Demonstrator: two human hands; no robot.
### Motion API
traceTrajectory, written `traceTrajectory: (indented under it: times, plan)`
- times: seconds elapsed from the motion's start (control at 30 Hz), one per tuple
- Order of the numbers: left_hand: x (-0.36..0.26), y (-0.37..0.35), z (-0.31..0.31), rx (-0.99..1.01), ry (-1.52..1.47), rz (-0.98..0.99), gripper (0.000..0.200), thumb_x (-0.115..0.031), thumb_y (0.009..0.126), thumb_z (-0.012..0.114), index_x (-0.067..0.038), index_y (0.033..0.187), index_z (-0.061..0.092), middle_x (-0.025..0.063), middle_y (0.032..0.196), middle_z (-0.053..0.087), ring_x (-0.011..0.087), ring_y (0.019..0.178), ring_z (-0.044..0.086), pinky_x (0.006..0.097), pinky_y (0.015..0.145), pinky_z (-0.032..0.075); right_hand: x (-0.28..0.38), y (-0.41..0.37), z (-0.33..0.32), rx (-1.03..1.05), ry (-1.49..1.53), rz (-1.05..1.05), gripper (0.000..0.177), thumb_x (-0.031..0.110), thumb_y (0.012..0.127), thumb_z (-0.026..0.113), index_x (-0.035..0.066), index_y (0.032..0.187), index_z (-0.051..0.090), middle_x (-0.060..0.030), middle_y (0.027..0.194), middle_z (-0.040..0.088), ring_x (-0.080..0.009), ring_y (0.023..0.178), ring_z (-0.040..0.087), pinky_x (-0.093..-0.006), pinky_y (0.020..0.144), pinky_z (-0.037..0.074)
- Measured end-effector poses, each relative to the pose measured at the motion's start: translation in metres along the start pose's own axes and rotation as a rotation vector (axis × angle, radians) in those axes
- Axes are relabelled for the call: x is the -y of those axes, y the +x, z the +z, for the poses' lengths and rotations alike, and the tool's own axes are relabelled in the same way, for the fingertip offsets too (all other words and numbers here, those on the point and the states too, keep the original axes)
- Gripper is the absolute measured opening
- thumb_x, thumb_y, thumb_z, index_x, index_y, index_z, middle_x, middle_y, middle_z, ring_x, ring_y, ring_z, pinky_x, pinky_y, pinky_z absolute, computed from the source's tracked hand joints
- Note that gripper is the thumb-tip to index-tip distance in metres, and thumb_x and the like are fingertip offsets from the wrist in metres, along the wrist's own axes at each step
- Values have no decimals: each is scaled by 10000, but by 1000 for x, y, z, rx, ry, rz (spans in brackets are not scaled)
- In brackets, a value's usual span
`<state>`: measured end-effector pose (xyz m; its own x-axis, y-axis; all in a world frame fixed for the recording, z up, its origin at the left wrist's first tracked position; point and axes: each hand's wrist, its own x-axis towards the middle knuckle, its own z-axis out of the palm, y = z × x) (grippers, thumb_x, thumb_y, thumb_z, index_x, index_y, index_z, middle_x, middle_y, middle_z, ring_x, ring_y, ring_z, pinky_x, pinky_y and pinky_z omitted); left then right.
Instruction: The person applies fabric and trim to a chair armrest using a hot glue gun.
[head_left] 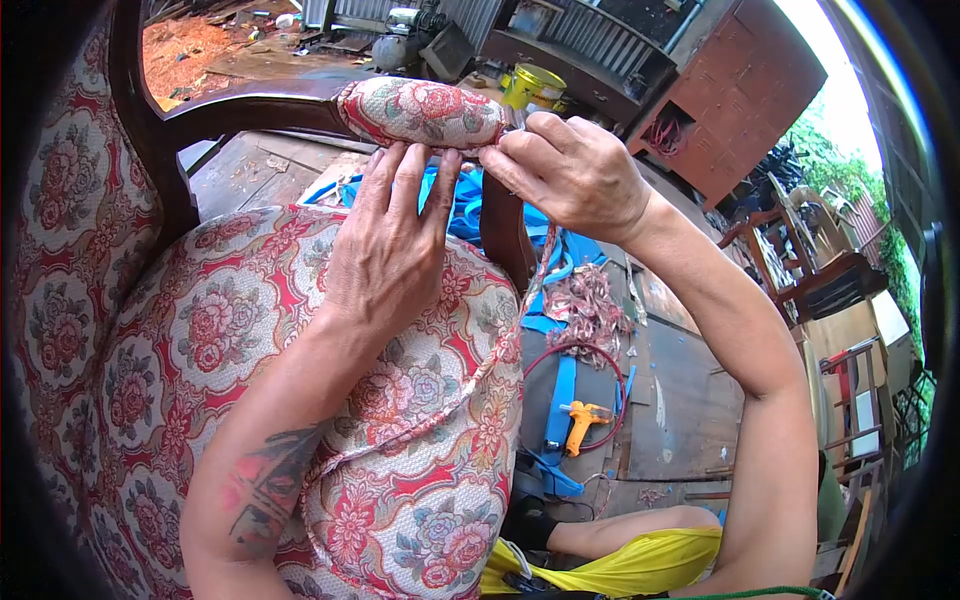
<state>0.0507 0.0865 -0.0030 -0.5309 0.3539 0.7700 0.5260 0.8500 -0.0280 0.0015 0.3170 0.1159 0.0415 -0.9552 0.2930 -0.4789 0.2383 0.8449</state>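
A wooden-framed armchair with a floral seat (215, 320) fills the left side. Its armrest carries a padded floral arm pad (425, 110). My left hand (385, 235) reaches over the seat, fingers stretched out and their tips against the pad's lower edge. At the pad's front end, my right hand (575, 180) is closed in a pinch on a fabric piping cord (490, 365). From there the cord hangs past the wooden arm support (507, 225) and trails across the seat. The pinched fingertips are partly hidden by the hand itself.
An orange glue gun (583, 425) lies on the wooden floor with a red hose (625, 390) and blue strips (560, 400) around it. Fabric scraps (590, 305) are heaped nearby. A yellow bucket (535, 87) stands behind the armrest; wooden chair frames (800, 265) are at right.
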Motion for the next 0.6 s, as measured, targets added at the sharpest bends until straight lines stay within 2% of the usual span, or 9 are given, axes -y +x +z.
traceTrajectory:
  times: [0.23, 0.3, 0.6]
  plan:
    - [1, 0, 4, -51, -28, -9, 673, -87, 916, 640, 42, 1568, 532, 310, 1543, 520, 459, 1477, 507, 550, 1277, 385, -1, 3, 1, -21, 46, 24, 291, 228, 830, 739, 119, 1098, 780, 13, 963, 598, -164, 947, 649, -294, 723, 589]
    - [1, -1, 5, -70, -51, -46, 663, -118, 947, 735, -31, 1574, 541, 254, 1534, 530, 436, 1443, 527, 508, 1221, 444, -2, 3, 1, -19, 56, 36, 285, 224, 829, 740, 122, 1092, 779, 14, 956, 593, -162, 934, 650, -296, 719, 588]
    - [1, 0, 3, -42, -6, -6, 697, -101, 947, 723, -28, 1602, 499, 258, 1514, 494, 456, 1457, 487, 563, 1263, 395, -3, 3, -2, -16, 75, 52, 221, 204, 841, 741, 132, 1049, 763, 12, 1001, 622, -159, 925, 665, -298, 699, 596]
